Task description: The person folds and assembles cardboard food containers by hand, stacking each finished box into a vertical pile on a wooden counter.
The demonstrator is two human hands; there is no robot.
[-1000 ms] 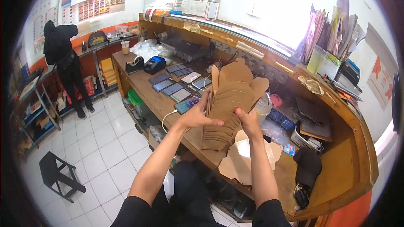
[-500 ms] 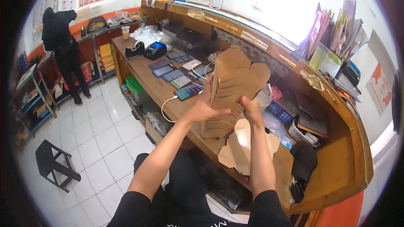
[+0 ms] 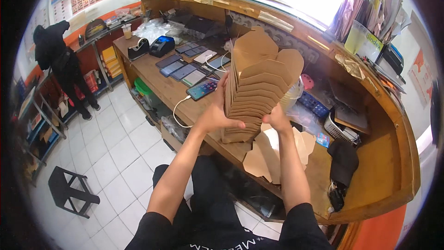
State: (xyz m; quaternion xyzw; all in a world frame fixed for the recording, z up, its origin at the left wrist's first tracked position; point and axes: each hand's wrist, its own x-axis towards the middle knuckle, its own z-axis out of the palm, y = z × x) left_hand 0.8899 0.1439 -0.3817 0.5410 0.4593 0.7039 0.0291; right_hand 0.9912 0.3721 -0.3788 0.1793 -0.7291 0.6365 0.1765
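A tall stack of nested brown cardboard food boxes (image 3: pixel 259 85) stands upright near the desk's front edge, its top flaps fanned open. My left hand (image 3: pixel 217 113) is closed around its left side, thumb across the front and fingers partly hidden behind. On the lower right side, my right hand (image 3: pixel 277 118) grips the same stack; most of its fingers are out of sight. Beside my right forearm, an unfolded cardboard box (image 3: pixel 261 157) lies on the desk, partly covered by the arm. Left of the stack rests a lit phone (image 3: pixel 202 90) with a white cable.
Several more phones (image 3: pixel 173 68), a tape dispenser (image 3: pixel 138 49) and a black-and-blue card terminal (image 3: pixel 162 46) sit on the wooden desk (image 3: pixel 152 85). A black cap (image 3: pixel 343 159) lies at right. Black stool (image 3: pixel 71 192) on the tiled floor; a person in black (image 3: pixel 60 65) stands far left.
The view has shifted a little. My hands still hold the stack, which now looks more upright with its flaps spread wider. The far-left person's raised arm has lowered somewhat.
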